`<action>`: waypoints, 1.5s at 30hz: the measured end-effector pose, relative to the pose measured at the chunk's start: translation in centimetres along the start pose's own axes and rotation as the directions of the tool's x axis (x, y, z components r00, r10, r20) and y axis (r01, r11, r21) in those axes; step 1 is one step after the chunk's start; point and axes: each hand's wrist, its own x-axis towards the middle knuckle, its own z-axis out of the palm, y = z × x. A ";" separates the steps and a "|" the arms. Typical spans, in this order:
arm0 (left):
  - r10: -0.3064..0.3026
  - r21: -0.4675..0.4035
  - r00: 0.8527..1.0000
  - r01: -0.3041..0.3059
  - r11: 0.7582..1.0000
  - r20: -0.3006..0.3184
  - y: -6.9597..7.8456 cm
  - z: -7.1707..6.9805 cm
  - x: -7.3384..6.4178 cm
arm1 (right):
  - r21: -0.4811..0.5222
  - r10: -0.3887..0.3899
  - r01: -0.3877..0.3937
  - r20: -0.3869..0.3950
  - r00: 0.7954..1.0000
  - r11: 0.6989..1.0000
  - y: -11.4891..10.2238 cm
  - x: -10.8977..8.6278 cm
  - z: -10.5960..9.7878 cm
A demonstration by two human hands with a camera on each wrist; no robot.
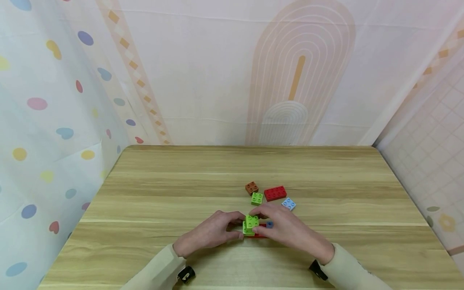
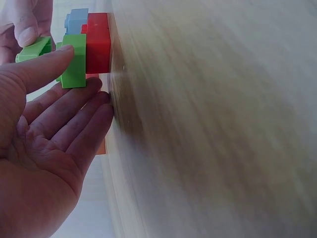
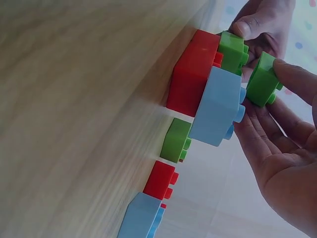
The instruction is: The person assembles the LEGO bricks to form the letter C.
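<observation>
A long red building brick [image 3: 190, 74] lies on the table with a green brick [image 3: 231, 52] on one end and a light blue brick [image 3: 215, 106] on the other. My left hand [image 1: 214, 231] steadies the green end, its thumb and fingers pinching that green brick. Between thumb and fingertips, my right hand [image 1: 282, 223] holds a second green brick [image 3: 262, 79], slightly tilted. In the right wrist view a gap shows between this brick and the green one on the red brick. From the head view, the right hand hides part of the red and blue bricks.
Behind the hands lie a brown brick [image 1: 251, 188], a loose green brick [image 1: 257, 198], another red brick [image 1: 275, 193] and a loose light blue brick [image 1: 288, 204]. The wooden table [image 1: 163, 181] meets a patterned curtain [image 1: 210, 80] at its back edge.
</observation>
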 end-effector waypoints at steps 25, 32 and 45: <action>0.003 0.007 1.000 -0.003 1.000 -0.005 -0.1 0.0 0.0 | -0.073 -0.034 0.036 0.024 0.999 0.997 0.0 0.7 0.6; -0.003 0.003 1.000 0.003 1.000 -0.001 -0.2 0.0 0.1 | -0.070 -0.036 0.039 0.041 0.999 0.997 0.0 0.8 0.5; 0.006 0.015 1.000 -0.006 1.000 0.001 0.0 0.0 0.0 | -0.068 -0.050 0.053 0.054 0.997 0.996 0.1 0.9 0.5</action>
